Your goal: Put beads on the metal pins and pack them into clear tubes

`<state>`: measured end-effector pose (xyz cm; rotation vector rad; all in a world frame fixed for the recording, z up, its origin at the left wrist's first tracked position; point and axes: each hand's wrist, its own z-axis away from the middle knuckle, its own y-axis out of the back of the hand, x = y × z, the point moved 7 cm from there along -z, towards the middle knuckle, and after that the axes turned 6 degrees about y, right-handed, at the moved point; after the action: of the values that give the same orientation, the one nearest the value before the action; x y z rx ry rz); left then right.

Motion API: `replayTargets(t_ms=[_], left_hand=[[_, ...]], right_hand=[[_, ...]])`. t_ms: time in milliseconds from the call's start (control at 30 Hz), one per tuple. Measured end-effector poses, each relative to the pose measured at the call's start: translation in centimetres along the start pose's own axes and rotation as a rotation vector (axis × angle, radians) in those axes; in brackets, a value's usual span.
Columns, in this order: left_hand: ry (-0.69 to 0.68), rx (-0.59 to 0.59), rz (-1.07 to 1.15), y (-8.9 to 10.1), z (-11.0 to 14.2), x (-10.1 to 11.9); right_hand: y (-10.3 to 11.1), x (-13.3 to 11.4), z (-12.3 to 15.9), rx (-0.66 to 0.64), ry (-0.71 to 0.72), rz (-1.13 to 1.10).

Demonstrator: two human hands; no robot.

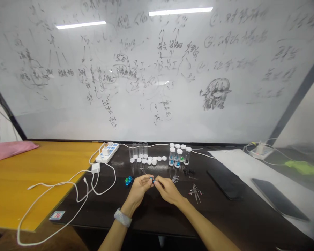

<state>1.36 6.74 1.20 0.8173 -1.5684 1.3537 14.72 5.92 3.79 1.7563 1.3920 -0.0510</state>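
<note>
Close together above the dark table, my left hand (140, 186) and my right hand (167, 189) pinch a small shiny blue piece (152, 179) between their fingertips. Its exact kind is too small to make out. A thin bent metal wire (144, 171) sticks out beyond the left fingers; its lower end is hidden. Left of my left hand lie several shiny blue and green balls (128, 181). Bent metal rods (175, 179) lie just past my right hand, with small black pieces (188, 171) behind them. A fan of thin metal sticks (196, 193) is farther right.
Clear tubes (140, 151) and loose white caps (154, 160) stand at the back. Capped tubes (178, 157) hold blue and green pieces. A power strip (107, 152) and white cables (78, 195) lie left. Right are a black phone-like slab (222, 184) and a grey tablet-like device (278, 198).
</note>
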Motion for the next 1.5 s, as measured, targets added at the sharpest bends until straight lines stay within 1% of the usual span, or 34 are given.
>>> replayTargets(t_ms=[67, 133, 233, 333, 433, 500, 533, 567, 667, 700, 733, 800, 867, 900, 933, 1000, 1067, 1133, 1200, 1267, 1367, 1433, 1500], left_hand=[[0.082, -0.082, 0.068, -0.7, 0.2, -0.2], [0.168, -0.171, 0.116, -1.3, 0.5, -0.3], [0.249, -0.271, 0.176, -2.1, 0.9, -0.4], [0.300, -0.298, 0.233, -2.7, 1.4, -0.5], [0.312, -0.253, 0.196, -3.0, 2.0, -0.4], [0.291, -0.180, 0.053, -2.3, 2.1, 0.0], [0.284, -0.134, -0.062, -1.6, 2.0, 0.3], [0.236, -0.086, -0.202, -0.5, 1.7, 1.1], [0.018, 0.063, -0.668, 3.4, -0.5, 4.8], [-0.047, 0.130, -0.792, 4.8, -1.6, 6.2], [-0.116, 0.222, -0.903, 6.3, -2.7, 7.6], [-0.174, 0.391, -1.059, 8.7, -5.1, 9.7], [-0.185, 0.592, -1.131, 10.8, -7.3, 11.1], [-0.188, 0.672, -1.163, 11.4, -8.2, 11.5], [-0.194, 0.694, -1.193, 11.7, -9.1, 11.5], [-0.198, 0.658, -1.198, 11.8, -10.7, 11.1], [-0.202, 0.618, -1.188, 11.8, -11.8, 10.6], [-0.212, 0.589, -1.174, 11.9, -12.2, 10.2], [-0.230, 0.570, -1.163, 12.0, -12.1, 10.2], [-0.252, 0.562, -1.158, 11.9, -11.3, 10.6], [-0.297, 0.569, -1.172, 11.0, -8.7, 11.5], [-0.401, 0.538, -1.207, 9.2, -6.3, 12.0], [-0.492, 0.475, -1.252, 6.8, -3.7, 11.8]], right_hand=[[0.4, 0.7, -0.3, 0.072, -0.069, -0.165], [0.3, 1.9, -0.4, 0.104, -0.184, -0.359], [-1.2, 3.3, -0.3, 0.021, -0.338, -0.677], [-2.0, 3.3, -0.1, -0.023, -0.371, -0.930], [-1.6, 2.9, -0.3, 0.017, -0.346, -1.050], [-1.0, 2.9, -0.5, 0.080, -0.334, -1.070], [-0.6, 2.9, -0.6, 0.115, -0.332, -1.067], [-0.3, 3.0, -0.7, 0.149, -0.335, -1.061], [0.4, 3.3, -0.9, 0.220, -0.354, -1.053], [0.5, 3.4, -0.9, 0.236, -0.364, -1.061], [0.5, 3.5, -0.9, 0.249, -0.372, -1.070], [0.4, 3.8, -0.8, 0.258, -0.385, -1.085], [0.1, 4.0, -0.7, 0.248, -0.394, -1.090], [0.0, 4.1, -0.7, 0.242, -0.399, -1.090], [-0.1, 4.2, -0.6, 0.237, -0.405, -1.088], [-0.2, 4.5, -0.6, 0.239, -0.416, -1.073], [-0.2, 4.9, -0.5, 0.258, -0.421, -1.046], [-0.1, 5.3, -0.5, 0.281, -0.423, -1.010], [0.0, 5.8, -0.4, 0.309, -0.428, -0.978], [0.1, 6.2, -0.3, 0.340, -0.435, -0.951], [0.4, 6.6, -0.2, 0.385, -0.433, -0.926], [0.6, 6.6, -0.1, 0.414, -0.431, -0.924], [0.9, 6.5, -0.2, 0.439, -0.421, -0.933]])
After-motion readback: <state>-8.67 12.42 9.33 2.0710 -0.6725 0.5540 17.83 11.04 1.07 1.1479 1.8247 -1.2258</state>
